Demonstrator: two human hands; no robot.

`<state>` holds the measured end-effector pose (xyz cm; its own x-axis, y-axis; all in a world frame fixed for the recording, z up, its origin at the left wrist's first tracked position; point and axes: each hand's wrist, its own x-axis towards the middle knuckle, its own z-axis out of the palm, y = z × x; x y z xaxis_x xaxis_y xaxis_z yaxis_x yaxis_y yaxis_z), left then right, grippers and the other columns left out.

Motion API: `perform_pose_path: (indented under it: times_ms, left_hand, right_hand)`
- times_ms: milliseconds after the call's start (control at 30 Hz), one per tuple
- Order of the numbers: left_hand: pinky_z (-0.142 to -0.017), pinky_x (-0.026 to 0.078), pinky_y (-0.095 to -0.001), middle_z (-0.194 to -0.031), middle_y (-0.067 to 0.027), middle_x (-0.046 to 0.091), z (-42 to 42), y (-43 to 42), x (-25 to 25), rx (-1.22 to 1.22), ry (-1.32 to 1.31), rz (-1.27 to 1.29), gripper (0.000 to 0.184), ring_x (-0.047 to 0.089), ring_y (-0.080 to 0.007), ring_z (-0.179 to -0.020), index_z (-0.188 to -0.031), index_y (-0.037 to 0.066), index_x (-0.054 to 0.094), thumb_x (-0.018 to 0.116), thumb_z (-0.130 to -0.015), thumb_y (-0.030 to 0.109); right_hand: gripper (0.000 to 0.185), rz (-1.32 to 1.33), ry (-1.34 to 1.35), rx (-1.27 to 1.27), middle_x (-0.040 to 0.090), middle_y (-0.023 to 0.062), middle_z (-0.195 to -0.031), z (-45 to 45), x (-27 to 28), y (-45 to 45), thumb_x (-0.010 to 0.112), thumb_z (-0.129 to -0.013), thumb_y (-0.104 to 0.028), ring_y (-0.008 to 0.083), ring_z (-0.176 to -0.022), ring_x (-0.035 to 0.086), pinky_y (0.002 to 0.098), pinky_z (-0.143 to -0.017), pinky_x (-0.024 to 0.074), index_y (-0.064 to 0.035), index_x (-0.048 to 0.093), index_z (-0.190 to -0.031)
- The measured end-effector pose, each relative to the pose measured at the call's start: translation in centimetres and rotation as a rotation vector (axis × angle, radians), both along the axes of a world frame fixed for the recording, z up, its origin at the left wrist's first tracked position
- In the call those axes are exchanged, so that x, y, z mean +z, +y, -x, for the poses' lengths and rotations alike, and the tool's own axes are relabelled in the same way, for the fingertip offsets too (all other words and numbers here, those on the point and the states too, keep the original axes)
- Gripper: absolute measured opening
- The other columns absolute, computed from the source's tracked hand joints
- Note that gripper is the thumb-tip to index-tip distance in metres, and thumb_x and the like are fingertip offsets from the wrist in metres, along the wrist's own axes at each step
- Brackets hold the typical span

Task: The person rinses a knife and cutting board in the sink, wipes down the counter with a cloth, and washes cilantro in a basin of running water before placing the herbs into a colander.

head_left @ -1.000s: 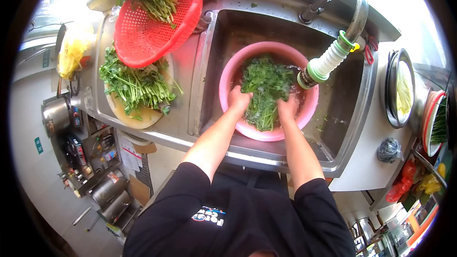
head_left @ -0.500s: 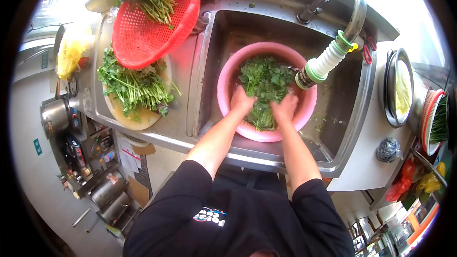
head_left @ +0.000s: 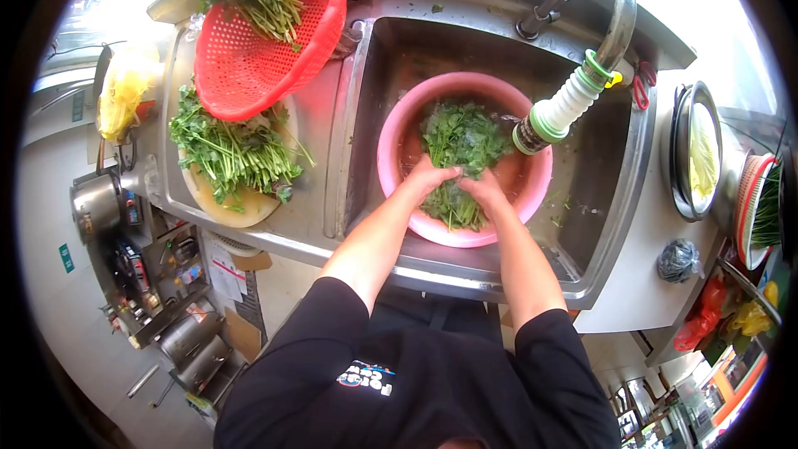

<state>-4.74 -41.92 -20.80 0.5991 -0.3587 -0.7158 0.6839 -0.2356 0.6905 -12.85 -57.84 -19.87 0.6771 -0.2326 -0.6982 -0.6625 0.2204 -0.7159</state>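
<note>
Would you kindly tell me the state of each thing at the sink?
Basin greens: wet, held between left hand and right hand
Pink basin: upright, holding water
Sink: scattered leaf bits on its floor
Red colander: partly filled with stemmed greens
Board greens: heaped
Round board: partly covered
Faucet: aimed at basin, flow unclear

My left hand (head_left: 431,177) and right hand (head_left: 485,189) close around herbs (head_left: 465,135) in the basin (head_left: 388,158), inside the sink (head_left: 586,150); the faucet (head_left: 624,17) is far right, the colander (head_left: 241,66) far left.

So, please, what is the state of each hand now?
Left hand: closed around the leafy greens.
Right hand: closed around the same leafy greens, from the other side.
</note>
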Motion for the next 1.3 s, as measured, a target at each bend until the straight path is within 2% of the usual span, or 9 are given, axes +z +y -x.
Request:
perform_pose_path:
  times_ms: [100,233,700,767,833,967,1033,1133,1300]
  left_hand:
    - [-0.089,0.051,-0.036,-0.106,-0.0131,0.069,-0.2,-0.1,3.1,-0.002,0.251,0.201,0.034,0.065,-0.0215,-0.098,-0.116,-0.003,0.063,0.07,-0.085,0.007]
    - [-0.085,0.051,-0.0365,-0.104,-0.0152,0.069,0.1,-0.3,4.3,0.067,0.055,-0.264,0.028,0.066,-0.0239,-0.095,-0.113,-0.003,0.063,0.067,-0.087,0.008]
    - [-0.085,0.054,-0.0398,-0.114,-0.0172,0.064,-0.7,-0.7,4.6,0.21,0.436,0.146,0.053,0.065,-0.0264,-0.101,-0.128,-0.001,0.052,0.071,-0.087,0.026]
    - [-0.084,0.055,-0.04,-0.11,-0.0165,0.066,-0.6,-0.6,4.9,0.176,0.428,0.151,0.048,0.066,-0.0257,-0.099,-0.124,-0.001,0.056,0.071,-0.088,0.026]
    - [-0.084,0.055,-0.039,-0.107,-0.0146,0.068,-0.4,-0.1,4.4,0.148,0.289,0.081,0.039,0.066,-0.0244,-0.097,-0.119,-0.001,0.06,0.069,-0.089,0.021]
    - [-0.079,0.056,-0.0391,-0.106,-0.0143,0.068,0.1,0.2,2.5,0.165,0.175,0.063,0.036,0.068,-0.0253,-0.092,-0.118,-0.001,0.061,0.068,-0.09,0.021]
    - [-0.079,0.057,-0.0393,-0.106,-0.0144,0.068,-0.3,-0.4,3.3,0.174,0.287,0.138,0.038,0.068,-0.0256,-0.091,-0.119,-0.001,0.06,0.068,-0.09,0.023]
    - [-0.078,0.058,-0.0396,-0.106,-0.0146,0.067,-0.4,-0.9,4.4,0.144,0.45,0.162,0.042,0.068,-0.0259,-0.091,-0.121,0.0,0.058,0.068,-0.091,0.026]
    - [-0.076,0.059,-0.0407,-0.107,-0.015,0.067,0.5,-0.7,1.3,0.181,0.417,0.192,0.043,0.069,-0.0265,-0.09,-0.123,0.001,0.056,0.066,-0.093,0.029]
  right_hand:
    - [0.053,-0.163,0.082,0.071,0.061,0.0186,-0.122,-0.1,0.4,0.2,0.075,-0.074,-0.013,0.03,-0.108,0.059,0.0397,-0.095,0.0453,0.0023,0.058,-0.122]
    - [0.045,0.357,-0.015,-0.102,0.067,0.0198,-0.109,1.9,-2.7,1.1,0.074,-0.078,-0.02,0.0291,-0.099,0.064,0.038,-0.091,0.0473,0.0009,0.063,-0.117]
    - [0.074,-0.387,0.124,-0.125,0.056,0.019,-0.132,0.0,-0.1,1.4,0.079,-0.081,-0.023,0.0279,-0.122,0.053,0.0364,-0.101,0.0427,0.0002,0.042,-0.14]
    - [0.077,-0.311,0.059,-0.102,0.058,0.0182,-0.129,-0.1,0.9,1.9,0.08,-0.078,-0.027,0.0324,-0.123,0.052,0.0403,-0.104,0.0409,-0.001,0.042,-0.14]
    - [0.08,0.681,0.235,0.448,0.056,0.0215,-0.127,-0.2,2.5,1.7,0.081,-0.075,-0.032,0.0391,-0.123,0.049,0.0453,-0.104,0.0402,0.0008,0.043,-0.137]
    - [0.082,0.773,0.283,0.057,0.046,0.0313,-0.133,0.8,2.4,1.9,0.079,-0.073,-0.037,0.0441,-0.128,0.042,0.0475,-0.104,0.0392,0.0051,0.043,-0.133]
    - [0.079,0.712,0.376,-0.003,0.049,0.0276,-0.133,0.2,0.3,2.2,0.08,-0.075,-0.03,0.0397,-0.127,0.046,0.0445,-0.103,0.0405,0.005,0.041,-0.134]
    - [0.073,-0.246,0.027,-0.292,0.056,0.0175,-0.128,0.0,-0.1,2.8,0.079,-0.077,-0.021,0.0295,-0.115,0.057,0.0384,-0.099,0.0444,0.0032,0.041,-0.135]
    - [0.073,0.074,0.007,-0.014,0.057,0.0161,-0.129,0.7,-2.6,2.5,0.076,-0.082,-0.021,0.0269,-0.116,0.056,0.0377,-0.099,0.0443,0.0029,0.038,-0.139]
